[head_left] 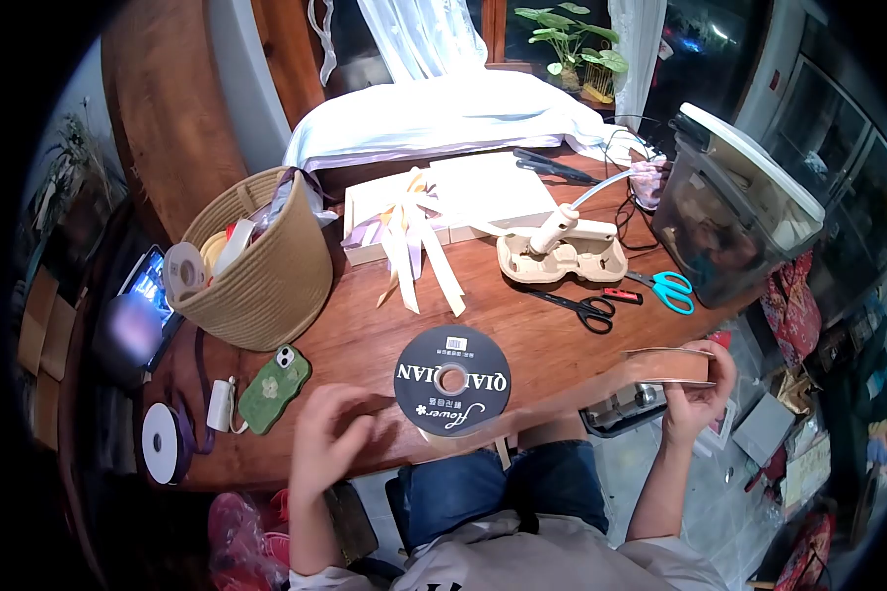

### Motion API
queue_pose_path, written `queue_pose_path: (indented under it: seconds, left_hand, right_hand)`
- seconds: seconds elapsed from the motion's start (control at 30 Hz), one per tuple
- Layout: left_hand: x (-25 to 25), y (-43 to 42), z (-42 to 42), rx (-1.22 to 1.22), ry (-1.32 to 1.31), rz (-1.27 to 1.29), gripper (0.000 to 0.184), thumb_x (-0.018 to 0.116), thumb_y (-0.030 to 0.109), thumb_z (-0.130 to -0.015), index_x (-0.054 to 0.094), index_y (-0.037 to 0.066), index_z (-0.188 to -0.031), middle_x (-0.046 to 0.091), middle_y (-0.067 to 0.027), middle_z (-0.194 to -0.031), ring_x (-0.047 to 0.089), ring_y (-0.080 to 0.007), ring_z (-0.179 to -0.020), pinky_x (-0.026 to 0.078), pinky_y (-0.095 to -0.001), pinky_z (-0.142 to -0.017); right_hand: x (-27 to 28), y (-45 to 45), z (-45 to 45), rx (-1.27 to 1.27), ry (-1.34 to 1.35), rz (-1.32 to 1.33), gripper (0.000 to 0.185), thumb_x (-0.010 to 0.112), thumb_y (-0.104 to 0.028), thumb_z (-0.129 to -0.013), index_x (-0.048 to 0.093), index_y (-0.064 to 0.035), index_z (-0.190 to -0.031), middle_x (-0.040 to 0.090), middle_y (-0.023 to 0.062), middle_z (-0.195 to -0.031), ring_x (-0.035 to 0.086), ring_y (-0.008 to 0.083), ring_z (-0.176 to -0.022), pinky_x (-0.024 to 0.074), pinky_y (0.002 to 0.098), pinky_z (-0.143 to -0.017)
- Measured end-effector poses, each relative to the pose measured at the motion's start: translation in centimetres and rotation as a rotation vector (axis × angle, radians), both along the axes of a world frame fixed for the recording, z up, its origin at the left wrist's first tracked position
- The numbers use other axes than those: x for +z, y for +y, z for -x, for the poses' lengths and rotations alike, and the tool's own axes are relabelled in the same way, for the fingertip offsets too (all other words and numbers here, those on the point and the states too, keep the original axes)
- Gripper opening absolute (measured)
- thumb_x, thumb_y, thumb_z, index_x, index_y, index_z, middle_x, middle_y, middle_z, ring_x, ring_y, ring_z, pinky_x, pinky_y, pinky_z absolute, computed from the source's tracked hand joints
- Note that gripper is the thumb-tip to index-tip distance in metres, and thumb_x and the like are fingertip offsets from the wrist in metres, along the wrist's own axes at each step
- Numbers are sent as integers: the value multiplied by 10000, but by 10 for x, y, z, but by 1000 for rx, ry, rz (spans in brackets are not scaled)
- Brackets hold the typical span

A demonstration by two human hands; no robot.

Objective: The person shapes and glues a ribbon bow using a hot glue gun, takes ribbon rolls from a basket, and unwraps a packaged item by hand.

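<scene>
My right hand [700, 392] grips a roll of peach-coloured ribbon [668, 365] beyond the table's right front edge. A sheer strip of ribbon [552, 402] stretches from that roll leftward, passing to the near side of a black ribbon spool [419, 402] with white lettering. The spool lies label up at the table's front. Just left of it is my left hand [333, 433], thumb and fingers apart, with nothing visible between them. Its fingertips are close to the spool's rim; whether they touch it I cannot tell.
Behind lie black scissors [593, 313], turquoise scissors [672, 290], a glue gun [554, 229] on a cardboard tray [586, 264] and a bow-tied box [365, 212]. Left are a woven basket [276, 286], a green phone [274, 390] and a purple ribbon spool [162, 443]. A lidded bin [719, 207] stands right.
</scene>
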State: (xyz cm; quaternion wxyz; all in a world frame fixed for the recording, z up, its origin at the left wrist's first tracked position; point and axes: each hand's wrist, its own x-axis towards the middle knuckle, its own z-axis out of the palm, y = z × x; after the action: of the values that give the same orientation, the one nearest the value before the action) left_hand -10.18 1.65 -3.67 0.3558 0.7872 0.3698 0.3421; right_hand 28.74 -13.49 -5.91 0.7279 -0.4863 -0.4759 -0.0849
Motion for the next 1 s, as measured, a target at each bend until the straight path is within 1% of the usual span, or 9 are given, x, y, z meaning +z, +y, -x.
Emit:
queue_pose_path:
  seconds: [0.2, 0.3, 0.47, 0.57, 0.67, 0.77, 0.87, 0.93, 1.0]
  left_hand:
    - [-13, -18, -76, -369, 330, -444, 619, 767, 207, -673, 518, 68, -1223, 514, -123, -1223, 459, -319, -1195, 341, -460, -1013]
    - [-25, -10, -81, -338, 455, -526, 621, 766, 217, -681, 511, 73, -1229, 513, -107, -1183, 444, -303, -1193, 315, -484, -1035]
    - [-22, 2, -70, -207, 431, -512, 754, 835, 148, -518, 512, 84, -1196, 518, -120, -1059, 491, -325, -1027, 354, -461, -972]
    - [-25, 25, -51, -96, 496, -507, 697, 808, 174, -591, 520, 87, -1220, 535, -113, -1133, 488, -298, -1100, 305, -498, -1036]
    - [-21, 45, -29, -43, 543, -513, 638, 779, 201, -637, 523, 82, -1209, 528, -105, -1184, 465, -295, -1158, 274, -512, -1057]
    - [13, 63, -8, -31, 420, -516, 600, 766, 251, -656, 540, 67, -1180, 531, -122, -1178, 467, -308, -1152, 308, -488, -1032]
    - [60, 108, 24, 287, 205, -769, 345, 696, 115, -729, 609, 29, -1051, 619, -124, -1011, 566, -311, -996, 412, -400, -905]
    - [88, 148, 48, 450, 50, -607, 273, 638, 88, -783, 619, 0, -1040, 633, -133, -1022, 601, -292, -969, 462, -364, -843]
    - [117, 182, 60, 344, 144, -377, 364, 658, 116, -777, 605, 0, -1117, 635, -116, -1089, 593, -247, -1040, 452, -346, -894]
  right_hand:
    - [6, -1, 8, -39, 235, -95, 644, 702, 41, -664, 444, -58, -1245, 506, 89, -1121, 532, 193, -1036, 444, 320, -924]
    - [8, -8, 1, -34, 300, -109, 673, 702, 24, -660, 427, -55, -1269, 499, 82, -1149, 523, 193, -1066, 438, 320, -944]
    - [4, -18, -6, -58, 310, -79, 702, 678, 11, -660, 405, -42, -1304, 489, 80, -1175, 515, 197, -1092, 444, 327, -948]
    - [8, -7, 2, -15, 294, -34, 667, 700, -31, -621, 484, -30, -1252, 506, 80, -1115, 522, 192, -1051, 422, 315, -941]
    - [9, 9, 0, -21, -49, 239, 630, 656, -29, -583, 538, 8, -1201, 508, 80, -1074, 529, 184, -1013, 424, 295, -907]
    - [4, 40, 18, 183, 182, 465, 608, 634, -24, -560, 561, 33, -1161, 506, 80, -1045, 535, 176, -977, 431, 281, -869]
    - [-23, 65, 21, 228, 211, 535, 620, 646, -14, -568, 548, 26, -1179, 529, 89, -1067, 548, 182, -982, 448, 295, -870]
    - [-39, 75, 23, 214, 251, 560, 626, 645, 9, -565, 548, 13, -1183, 544, 106, -1123, 558, 194, -1006, 463, 311, -865]
    - [-53, 80, 19, 255, 403, 544, 590, 615, 24, -595, 542, 23, -1181, 581, 97, -1044, 586, 179, -930, 492, 292, -803]
